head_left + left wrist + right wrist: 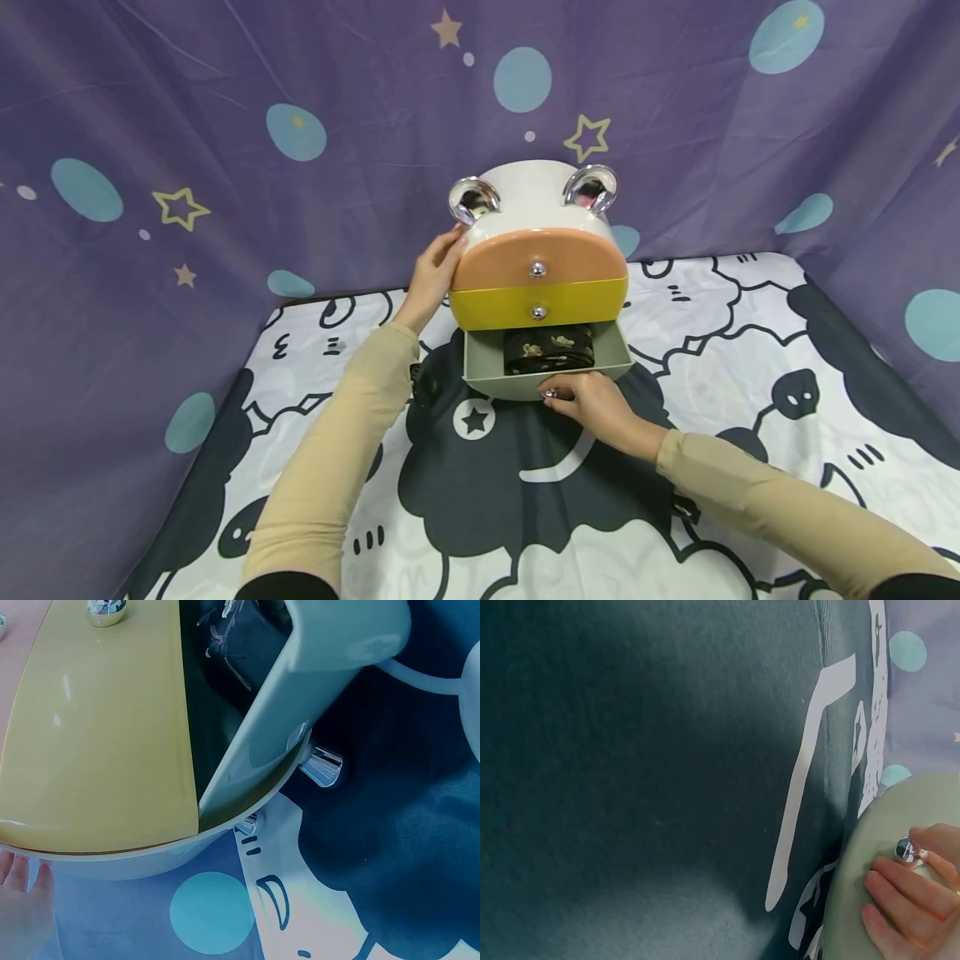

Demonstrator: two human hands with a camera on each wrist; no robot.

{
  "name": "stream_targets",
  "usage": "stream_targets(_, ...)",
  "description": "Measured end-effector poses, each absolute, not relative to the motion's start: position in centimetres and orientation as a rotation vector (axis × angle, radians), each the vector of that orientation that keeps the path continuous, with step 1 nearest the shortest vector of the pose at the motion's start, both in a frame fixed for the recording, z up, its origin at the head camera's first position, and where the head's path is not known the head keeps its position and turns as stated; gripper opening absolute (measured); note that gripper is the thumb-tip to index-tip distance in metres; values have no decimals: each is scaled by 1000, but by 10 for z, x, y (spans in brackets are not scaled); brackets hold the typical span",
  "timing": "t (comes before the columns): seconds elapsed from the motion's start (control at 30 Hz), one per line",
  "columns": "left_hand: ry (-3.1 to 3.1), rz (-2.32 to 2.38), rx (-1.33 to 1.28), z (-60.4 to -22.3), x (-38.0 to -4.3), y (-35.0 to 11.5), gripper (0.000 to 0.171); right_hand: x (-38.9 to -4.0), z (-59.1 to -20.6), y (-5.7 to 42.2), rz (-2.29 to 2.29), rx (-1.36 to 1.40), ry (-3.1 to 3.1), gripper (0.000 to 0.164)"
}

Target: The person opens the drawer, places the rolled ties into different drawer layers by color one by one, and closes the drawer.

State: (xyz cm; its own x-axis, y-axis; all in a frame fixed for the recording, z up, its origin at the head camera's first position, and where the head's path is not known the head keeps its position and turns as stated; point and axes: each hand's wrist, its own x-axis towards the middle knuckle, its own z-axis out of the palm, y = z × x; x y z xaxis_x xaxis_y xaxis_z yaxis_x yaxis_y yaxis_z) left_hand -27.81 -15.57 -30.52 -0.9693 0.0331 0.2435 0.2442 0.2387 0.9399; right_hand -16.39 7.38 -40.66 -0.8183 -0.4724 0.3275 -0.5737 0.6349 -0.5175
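A small white cabinet with two silver ears stands on the cloth. Its orange top drawer and yellow middle drawer are closed, while the pale green bottom drawer is pulled out. Inside that drawer lies a rolled black fabric band with gold figures. My right hand pinches the drawer's silver knob between thumb and finger, the other fingers lying against the drawer front in the right wrist view. My left hand rests with extended fingers against the cabinet's left side.
A white cloth with black cartoon sheep covers the table. Behind it hangs a purple curtain with stars and blue dots, close to the cabinet's back. Short silver feet hold the cabinet up.
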Motion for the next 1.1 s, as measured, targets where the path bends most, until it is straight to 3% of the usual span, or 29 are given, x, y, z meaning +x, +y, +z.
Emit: stream_targets(1.1,-2335,-1805,-264,-305,-278,-155,41,-189,-406,67,998,808,-2691,12)
